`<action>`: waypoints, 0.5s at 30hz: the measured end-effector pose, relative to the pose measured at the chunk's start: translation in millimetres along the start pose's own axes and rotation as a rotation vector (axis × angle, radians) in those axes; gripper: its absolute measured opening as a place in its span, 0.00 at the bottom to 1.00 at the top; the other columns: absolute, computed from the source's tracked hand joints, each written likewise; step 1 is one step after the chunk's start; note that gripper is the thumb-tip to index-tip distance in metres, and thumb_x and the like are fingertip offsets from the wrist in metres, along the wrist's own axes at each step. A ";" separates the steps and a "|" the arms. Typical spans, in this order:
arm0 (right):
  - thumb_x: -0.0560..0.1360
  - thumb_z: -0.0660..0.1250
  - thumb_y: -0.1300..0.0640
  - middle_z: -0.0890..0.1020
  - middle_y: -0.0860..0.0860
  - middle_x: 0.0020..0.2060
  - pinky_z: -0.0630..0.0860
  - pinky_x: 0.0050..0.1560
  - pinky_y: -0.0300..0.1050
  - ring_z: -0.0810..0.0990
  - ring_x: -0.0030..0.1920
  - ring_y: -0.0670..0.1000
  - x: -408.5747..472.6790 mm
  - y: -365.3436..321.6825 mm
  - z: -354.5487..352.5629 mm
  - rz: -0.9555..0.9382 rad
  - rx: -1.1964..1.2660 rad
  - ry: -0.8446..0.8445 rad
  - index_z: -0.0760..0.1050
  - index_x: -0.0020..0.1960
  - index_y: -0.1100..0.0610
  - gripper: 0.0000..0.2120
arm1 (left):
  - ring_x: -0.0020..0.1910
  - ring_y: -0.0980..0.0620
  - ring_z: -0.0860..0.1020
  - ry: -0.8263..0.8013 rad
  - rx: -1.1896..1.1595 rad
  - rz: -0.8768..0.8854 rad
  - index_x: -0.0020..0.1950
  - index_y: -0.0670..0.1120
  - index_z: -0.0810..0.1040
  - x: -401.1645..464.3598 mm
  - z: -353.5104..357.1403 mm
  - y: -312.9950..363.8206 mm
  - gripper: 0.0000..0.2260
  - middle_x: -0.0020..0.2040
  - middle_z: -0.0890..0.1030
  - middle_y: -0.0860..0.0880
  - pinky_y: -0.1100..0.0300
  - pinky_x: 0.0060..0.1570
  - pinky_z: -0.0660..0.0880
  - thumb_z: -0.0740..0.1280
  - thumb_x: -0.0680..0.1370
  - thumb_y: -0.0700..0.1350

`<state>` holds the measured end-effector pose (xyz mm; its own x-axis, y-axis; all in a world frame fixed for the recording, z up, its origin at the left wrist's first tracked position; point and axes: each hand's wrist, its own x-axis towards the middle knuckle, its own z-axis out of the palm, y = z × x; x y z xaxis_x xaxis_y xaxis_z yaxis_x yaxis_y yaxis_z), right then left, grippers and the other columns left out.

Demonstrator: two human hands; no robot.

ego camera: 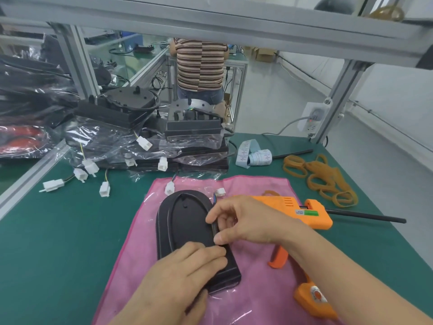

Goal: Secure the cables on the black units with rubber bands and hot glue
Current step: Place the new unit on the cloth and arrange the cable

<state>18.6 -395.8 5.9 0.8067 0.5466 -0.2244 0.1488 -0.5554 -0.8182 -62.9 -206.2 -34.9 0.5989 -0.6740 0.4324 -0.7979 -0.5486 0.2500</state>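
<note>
I am at a green worktop framed by aluminium posts, with a pink cloth spread in front of me. On that cloth lies the black unit, flat, its rounded end pointing away from me. My left hand rests on its near end, fingers straight and lying on the surface. My right hand is at the unit's right edge, thumb and fingers pinching the black cable that runs along that edge. A small white connector lies just beyond the unit's far right corner. Just right of the unit, partly under my right forearm, the orange glue gun lies on the cloth. Farther right is a heap of tan rubber bands. At the far left, more black units in clear bags are stacked, white plugs trailing from them onto the worktop.
</note>
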 end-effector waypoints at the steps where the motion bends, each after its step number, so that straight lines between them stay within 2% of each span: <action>1: 0.69 0.76 0.65 0.76 0.46 0.32 0.72 0.38 0.38 0.74 0.32 0.44 2.2 -2.2 -0.7 0.013 -0.029 -0.006 0.78 0.51 0.54 0.14 | 0.43 0.53 0.82 0.026 -0.012 -0.014 0.49 0.45 0.86 1.7 2.1 0.8 0.20 0.53 0.84 0.53 0.66 0.37 0.78 0.59 0.65 0.41; 3: 0.69 0.76 0.64 0.75 0.45 0.32 0.70 0.37 0.38 0.73 0.32 0.44 4.3 -7.0 -2.0 0.025 -0.116 -0.033 0.78 0.52 0.55 0.14 | 0.41 0.54 0.82 0.064 -0.007 -0.022 0.45 0.46 0.86 4.3 3.8 4.5 0.18 0.50 0.84 0.54 0.66 0.36 0.78 0.59 0.65 0.41; 6: 0.69 0.76 0.62 0.73 0.45 0.38 0.71 0.40 0.36 0.72 0.36 0.43 2.0 -9.4 -2.8 0.021 -0.150 -0.032 0.76 0.57 0.54 0.19 | 0.39 0.56 0.82 0.034 -0.004 -0.016 0.43 0.49 0.87 4.6 3.2 5.2 0.17 0.48 0.85 0.56 0.64 0.42 0.80 0.60 0.64 0.44; 9: 0.69 0.77 0.59 0.74 0.45 0.41 0.74 0.43 0.38 0.73 0.38 0.43 -2.1 -6.3 -4.5 0.020 -0.096 -0.008 0.72 0.62 0.52 0.24 | 0.42 0.59 0.81 -0.030 0.009 -0.004 0.48 0.53 0.85 3.1 0.9 -0.1 0.15 0.51 0.84 0.59 0.66 0.43 0.77 0.61 0.70 0.53; 11: 0.70 0.76 0.57 0.75 0.44 0.39 0.74 0.45 0.42 0.74 0.38 0.43 -3.4 -4.4 -7.6 0.024 -0.083 0.008 0.71 0.64 0.53 0.25 | 0.43 0.59 0.81 -0.066 0.053 -0.011 0.52 0.54 0.83 4.9 -2.2 -0.3 0.16 0.54 0.83 0.58 0.68 0.40 0.75 0.59 0.74 0.57; 13: 0.70 0.76 0.57 0.76 0.45 0.37 0.74 0.45 0.43 0.74 0.37 0.44 -2.6 -1.8 -11.9 0.033 -0.091 0.011 0.72 0.64 0.55 0.24 | 0.41 0.59 0.82 -0.035 0.026 -0.017 0.50 0.53 0.85 8.7 -4.4 -0.4 0.16 0.54 0.83 0.57 0.69 0.35 0.77 0.61 0.69 0.51; 15: 0.71 0.75 0.56 0.77 0.46 0.35 0.73 0.43 0.42 0.75 0.36 0.44 -0.5 -1.0 -15.9 0.053 -0.114 -0.018 0.73 0.64 0.55 0.24 | 0.40 0.61 0.81 -0.045 -0.050 0.006 0.53 0.55 0.82 11.0 -10.2 -4.0 0.17 0.53 0.83 0.59 0.69 0.31 0.77 0.61 0.68 0.47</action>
<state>27.1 -405.5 15.3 0.8051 0.5250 -0.2761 0.1711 -0.6511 -0.7395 -53.8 -206.4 -22.3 0.5954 -0.6994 0.3954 -0.8034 -0.5195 0.2909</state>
